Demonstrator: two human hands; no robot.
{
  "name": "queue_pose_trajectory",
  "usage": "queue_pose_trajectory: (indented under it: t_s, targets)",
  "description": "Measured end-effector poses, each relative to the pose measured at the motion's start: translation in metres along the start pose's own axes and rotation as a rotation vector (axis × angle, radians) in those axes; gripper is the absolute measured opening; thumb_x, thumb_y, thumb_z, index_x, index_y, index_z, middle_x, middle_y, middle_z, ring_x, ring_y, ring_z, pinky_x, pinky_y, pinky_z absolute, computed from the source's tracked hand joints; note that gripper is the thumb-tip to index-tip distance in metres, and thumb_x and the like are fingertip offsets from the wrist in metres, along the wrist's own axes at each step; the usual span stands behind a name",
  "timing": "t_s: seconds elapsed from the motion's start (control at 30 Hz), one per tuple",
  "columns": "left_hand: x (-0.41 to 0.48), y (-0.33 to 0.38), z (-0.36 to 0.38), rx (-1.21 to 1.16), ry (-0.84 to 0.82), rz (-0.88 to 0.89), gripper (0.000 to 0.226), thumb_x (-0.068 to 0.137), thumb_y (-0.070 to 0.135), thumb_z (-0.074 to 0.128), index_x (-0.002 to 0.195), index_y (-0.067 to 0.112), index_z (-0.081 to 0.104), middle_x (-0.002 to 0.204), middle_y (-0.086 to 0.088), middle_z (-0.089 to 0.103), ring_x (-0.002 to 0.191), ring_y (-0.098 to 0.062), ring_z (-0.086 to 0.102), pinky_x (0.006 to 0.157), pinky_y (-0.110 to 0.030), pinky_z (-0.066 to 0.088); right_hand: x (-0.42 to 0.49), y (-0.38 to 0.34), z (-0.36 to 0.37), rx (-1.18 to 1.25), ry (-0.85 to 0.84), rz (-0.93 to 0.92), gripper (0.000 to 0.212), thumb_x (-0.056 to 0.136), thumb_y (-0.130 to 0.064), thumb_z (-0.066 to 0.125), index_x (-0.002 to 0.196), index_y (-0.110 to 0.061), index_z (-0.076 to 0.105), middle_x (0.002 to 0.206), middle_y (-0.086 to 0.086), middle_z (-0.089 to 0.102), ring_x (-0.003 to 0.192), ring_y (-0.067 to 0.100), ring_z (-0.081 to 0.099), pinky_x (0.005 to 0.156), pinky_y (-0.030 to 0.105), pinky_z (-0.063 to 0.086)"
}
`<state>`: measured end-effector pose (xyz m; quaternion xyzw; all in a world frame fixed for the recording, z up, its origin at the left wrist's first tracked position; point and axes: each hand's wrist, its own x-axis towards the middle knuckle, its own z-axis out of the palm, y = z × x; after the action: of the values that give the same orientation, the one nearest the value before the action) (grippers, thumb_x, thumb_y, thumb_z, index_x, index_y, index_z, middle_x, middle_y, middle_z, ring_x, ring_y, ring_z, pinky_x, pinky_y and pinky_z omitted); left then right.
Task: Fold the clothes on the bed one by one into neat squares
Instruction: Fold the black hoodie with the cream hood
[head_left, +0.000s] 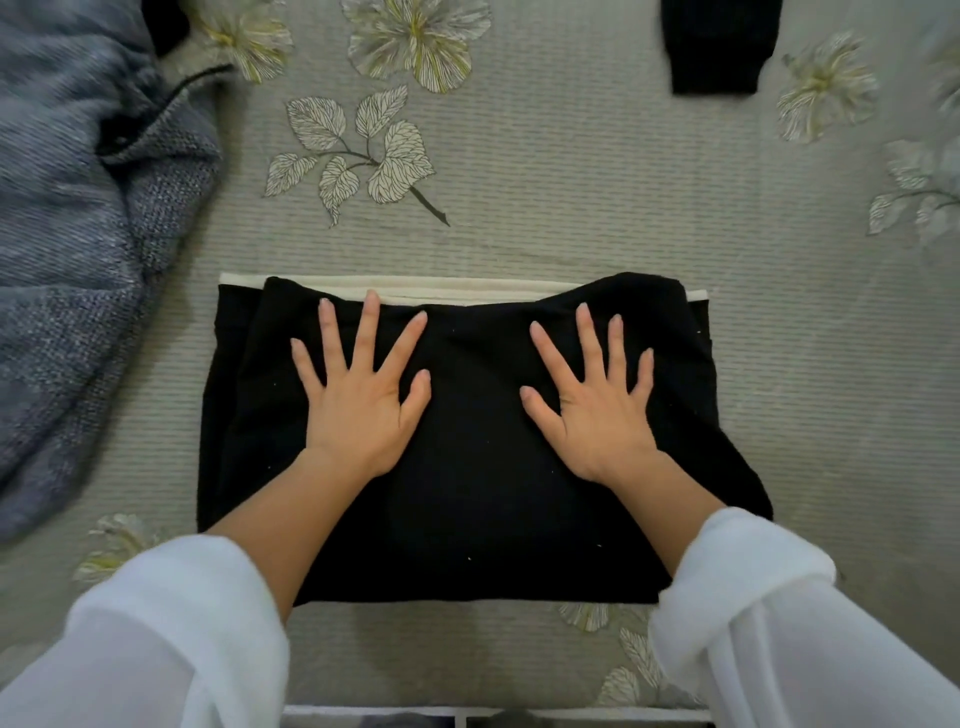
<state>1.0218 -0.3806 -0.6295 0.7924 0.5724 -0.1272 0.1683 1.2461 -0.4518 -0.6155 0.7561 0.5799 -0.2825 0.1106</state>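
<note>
A black garment (478, 457) with a cream band along its far edge lies folded into a rough rectangle in the middle of the bed. My left hand (363, 395) presses flat on its left half, fingers spread and straight. On the right half, my right hand (597, 400) lies flat the same way. Both palms rest on the cloth and hold nothing. White sleeves cover my forearms.
A crumpled grey-blue knitted garment (88, 234) is heaped at the left. Another black garment (719, 47) lies at the far right top. The bed has a grey sheet (571, 182) with a flower and leaf print. The bed's near edge runs along the bottom.
</note>
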Motion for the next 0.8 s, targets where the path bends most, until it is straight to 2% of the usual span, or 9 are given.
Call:
queue_pose_trajectory:
  t_s: [0.13,0.27,0.33,0.43,0.5,0.6,0.67,0.73,0.8]
  targets:
    - [-0.004,0.003,-0.011,-0.041,-0.063,0.014,0.056,0.095,0.057,0.013,0.142,0.049,-0.016,0.156,0.002,-0.026,0.139,-0.029,-0.032,0.11,-0.054,-0.017,-0.003,0.002,-0.02,0.061,-0.084,-0.031,0.058,0.097,-0.057,0.024,0.145,-0.053,-0.009,0.157,-0.006,-0.026,0.143,0.025,-0.027,0.113,0.054,-0.014]
    - [-0.043,-0.023,-0.012,-0.133,-0.012,-0.016,0.055,0.096,0.056,0.015,0.145,0.047,-0.01,0.155,0.005,-0.028,0.14,-0.018,-0.032,0.113,-0.046,-0.015,-0.038,0.033,-0.015,-0.038,0.197,-0.01,0.05,0.102,-0.036,0.025,0.149,-0.045,0.013,0.162,-0.003,0.002,0.148,0.023,-0.006,0.114,0.055,0.001]
    - [-0.069,-0.044,-0.006,-0.173,-0.034,-0.147,0.055,0.096,0.057,0.016,0.143,0.051,-0.01,0.155,0.007,-0.027,0.142,-0.018,-0.029,0.114,-0.049,-0.012,-0.062,0.054,0.001,0.026,0.193,0.151,0.05,0.102,-0.04,0.027,0.149,-0.048,0.011,0.162,-0.005,0.001,0.148,0.022,-0.006,0.114,0.058,0.005]
    - [-0.094,-0.068,-0.001,-0.335,-0.096,-0.468,0.06,0.093,0.061,0.023,0.144,0.053,-0.008,0.158,0.003,-0.02,0.145,-0.026,-0.017,0.113,-0.058,-0.004,-0.086,0.067,0.016,0.307,0.187,0.363,0.06,0.097,-0.049,0.037,0.149,-0.047,0.008,0.162,0.001,0.001,0.148,0.026,0.003,0.115,0.058,0.013]
    - [-0.099,-0.076,-0.001,-0.484,-0.102,-0.604,0.07,0.092,0.063,0.032,0.147,0.046,-0.008,0.16,-0.003,-0.012,0.146,-0.029,-0.01,0.113,-0.06,0.001,-0.088,0.064,0.017,0.509,0.276,0.46,0.074,0.093,-0.046,0.052,0.152,-0.037,0.008,0.159,0.009,0.012,0.145,0.029,0.014,0.115,0.054,0.019]
    - [-0.1,-0.074,-0.015,-0.65,-0.024,-0.641,0.084,0.091,0.052,0.052,0.151,0.036,-0.004,0.158,-0.012,0.003,0.144,-0.034,0.005,0.114,-0.056,0.011,-0.082,0.061,0.01,0.7,0.338,0.584,0.087,0.083,-0.037,0.07,0.15,-0.016,0.02,0.149,0.013,0.035,0.138,0.031,0.033,0.113,0.049,0.029]
    - [-0.096,-0.074,-0.025,-0.874,0.046,-0.696,0.092,0.087,0.036,0.065,0.153,0.027,0.002,0.153,-0.015,0.022,0.139,-0.035,0.025,0.114,-0.051,0.024,-0.08,0.062,0.002,0.854,0.299,0.662,0.075,0.077,-0.032,0.077,0.139,-0.01,0.04,0.133,0.011,0.054,0.122,0.03,0.051,0.103,0.045,0.042]
    - [-0.094,-0.072,-0.036,-1.074,0.082,-0.783,0.088,0.076,0.033,0.071,0.149,0.014,0.025,0.14,-0.013,0.047,0.126,-0.032,0.048,0.105,-0.046,0.04,-0.085,0.063,-0.015,1.024,0.22,0.712,0.053,0.076,-0.024,0.078,0.122,-0.007,0.056,0.11,0.008,0.065,0.102,0.027,0.062,0.089,0.04,0.051]
    - [-0.095,-0.067,-0.049,-1.073,0.08,-0.792,0.057,0.074,0.031,0.069,0.125,0.009,0.057,0.112,-0.012,0.066,0.103,-0.03,0.063,0.09,-0.042,0.051,-0.096,0.063,-0.033,1.157,0.15,0.7,0.036,0.077,-0.017,0.075,0.11,-0.009,0.064,0.097,0.008,0.069,0.089,0.027,0.066,0.077,0.037,0.055]
